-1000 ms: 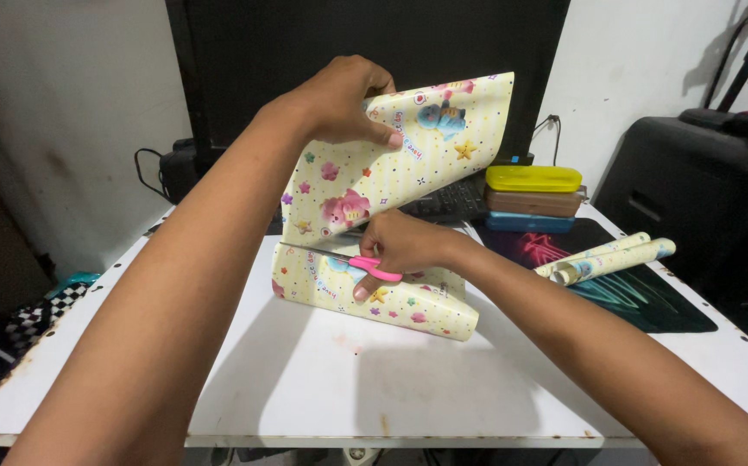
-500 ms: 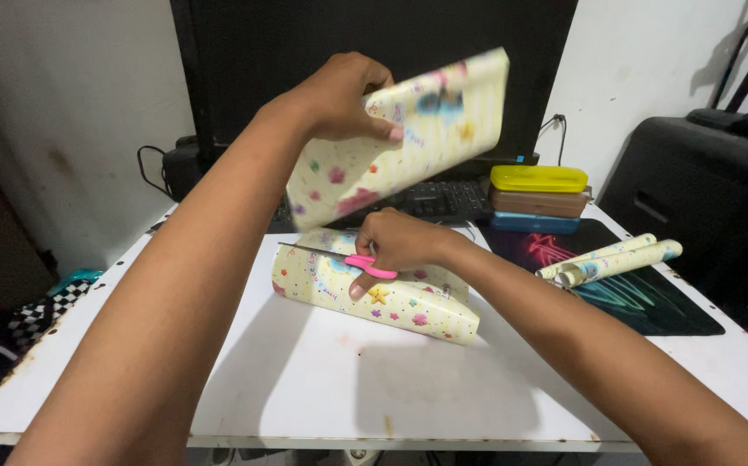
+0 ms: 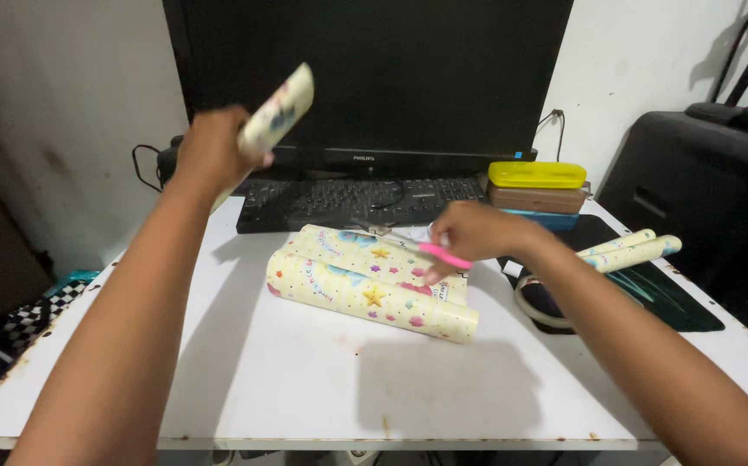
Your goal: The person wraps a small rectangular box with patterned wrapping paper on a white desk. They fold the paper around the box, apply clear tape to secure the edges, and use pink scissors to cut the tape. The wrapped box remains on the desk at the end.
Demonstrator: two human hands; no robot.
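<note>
My left hand [image 3: 212, 155] is raised at the left and grips a cut piece of cream wrapping paper [image 3: 280, 109] with coloured stars, blurred and seen nearly edge-on. My right hand [image 3: 470, 233] holds pink-handled scissors [image 3: 432, 250] just above a roll of the same wrapping paper [image 3: 372, 283]. The roll lies partly unrolled in the middle of the white table [image 3: 305, 380].
A black keyboard [image 3: 365, 201] and a dark monitor [image 3: 374, 78] stand at the back. Stacked yellow, brown and blue cases [image 3: 536, 185] sit at back right. Two more paper rolls [image 3: 628, 250] and a tape ring [image 3: 539, 302] lie on a dark mat [image 3: 659, 293]. A black bag [image 3: 702, 190] is right.
My left hand swung the cut paper piece away from the roll, up and to the left. My right hand with the scissors shifted a little to the right over the roll.
</note>
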